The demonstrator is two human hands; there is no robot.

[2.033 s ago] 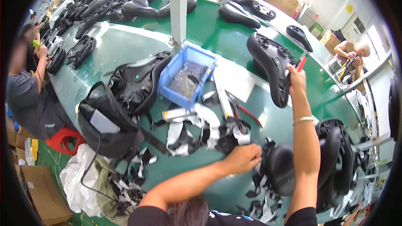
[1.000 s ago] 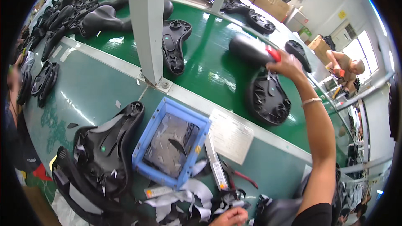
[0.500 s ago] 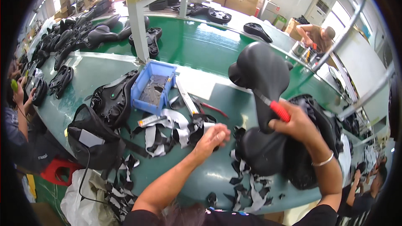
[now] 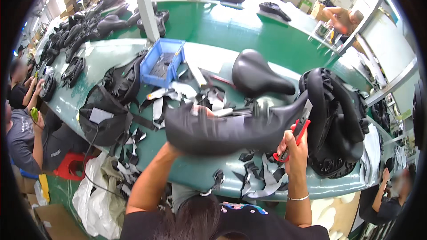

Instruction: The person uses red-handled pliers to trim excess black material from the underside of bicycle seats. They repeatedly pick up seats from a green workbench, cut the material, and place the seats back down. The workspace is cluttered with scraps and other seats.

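Observation:
A black bicycle saddle (image 4: pixel 222 135), smeared by motion, is held up over the bench in front of me, its nose to the right. My left hand (image 4: pixel 204 110) grips its wide end; the saddle covers most of the hand, and only part of the fingers shows beyond its upper edge. My right hand (image 4: pixel 294 151) is closed round a red-handled utility knife (image 4: pixel 301 129), the blade pointing up. That hand is beside the saddle's nose; whether they touch I cannot tell. Farther off, another black saddle (image 4: pixel 255 73) lies top side up on the bench.
Piled black saddles (image 4: pixel 333 124) stand to the right. A blue bin (image 4: pixel 162 78) of dark pieces, a black bag (image 4: pixel 104 122) and fabric scraps (image 4: pixel 264 175) lie on the green bench. A metal post (image 4: pixel 144 11) rises at the far left. Other people (image 4: pixel 26 129) sit nearby.
The saddle my right hand held by its nose now lies on the bench farther off. My left hand, empty before, has lifted another saddle from beside the pile. The knife stays in my right hand.

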